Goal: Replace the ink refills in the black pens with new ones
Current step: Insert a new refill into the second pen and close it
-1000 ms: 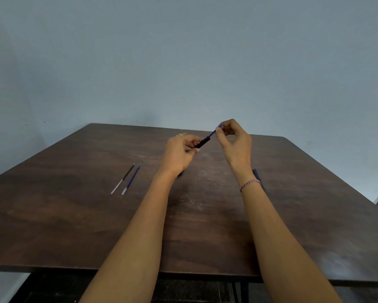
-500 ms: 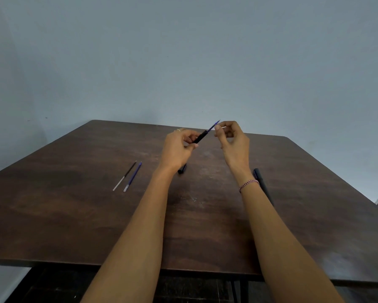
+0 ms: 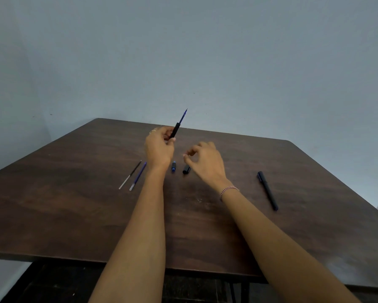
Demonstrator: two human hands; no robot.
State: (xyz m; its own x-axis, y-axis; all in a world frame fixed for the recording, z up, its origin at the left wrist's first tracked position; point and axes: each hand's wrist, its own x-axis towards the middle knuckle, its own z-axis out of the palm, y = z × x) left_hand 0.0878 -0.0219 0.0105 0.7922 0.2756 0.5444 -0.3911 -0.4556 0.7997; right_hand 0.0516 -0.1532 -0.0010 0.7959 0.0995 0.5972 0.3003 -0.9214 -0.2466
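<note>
pen barrel gripped in left hand; right hand loosely curled, seemingly empty.

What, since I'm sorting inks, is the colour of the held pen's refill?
Blue; the refill shows best in the head view.

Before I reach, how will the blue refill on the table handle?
The blue refill is thin and round, so probably rolls if nudged. That slender, likely light and bendy. Flat on the table, it may need a fingertip pinch.
</note>
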